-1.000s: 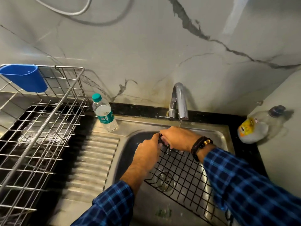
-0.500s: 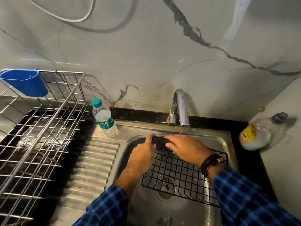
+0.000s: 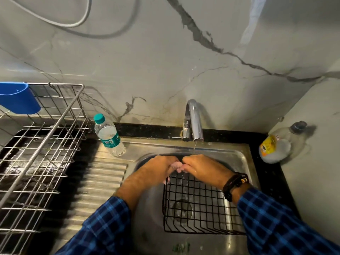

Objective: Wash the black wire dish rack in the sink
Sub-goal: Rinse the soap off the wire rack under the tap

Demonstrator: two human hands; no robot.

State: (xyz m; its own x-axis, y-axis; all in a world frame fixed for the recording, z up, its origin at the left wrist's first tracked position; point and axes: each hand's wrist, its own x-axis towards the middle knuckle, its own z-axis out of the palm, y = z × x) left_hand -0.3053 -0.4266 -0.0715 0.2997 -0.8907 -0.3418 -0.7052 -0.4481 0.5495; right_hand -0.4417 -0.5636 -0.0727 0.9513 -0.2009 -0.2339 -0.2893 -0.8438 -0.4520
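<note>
The black wire dish rack (image 3: pixel 198 208) lies in the steel sink (image 3: pixel 245 155), over the drain, with its far edge under the tap (image 3: pixel 195 122). A thin stream of water falls from the tap onto my hands. My left hand (image 3: pixel 158 168) and my right hand (image 3: pixel 204 166) meet at the rack's far edge, knuckles up and fingers curled down around the wire. The fingertips touch each other there. The hands hide that far edge of the rack.
A ribbed drainboard (image 3: pixel 103 181) lies left of the basin, with a clear water bottle (image 3: pixel 109 137) at its back corner. Further left stands a tall steel wire rack (image 3: pixel 46 144) with a blue cup (image 3: pixel 18 98). A soap bottle (image 3: pixel 277 144) sits at the right corner.
The rack has turned squarer in the basin and lies lower. Both hands have closed together at its far edge, and the black end piece seen before is now covered.
</note>
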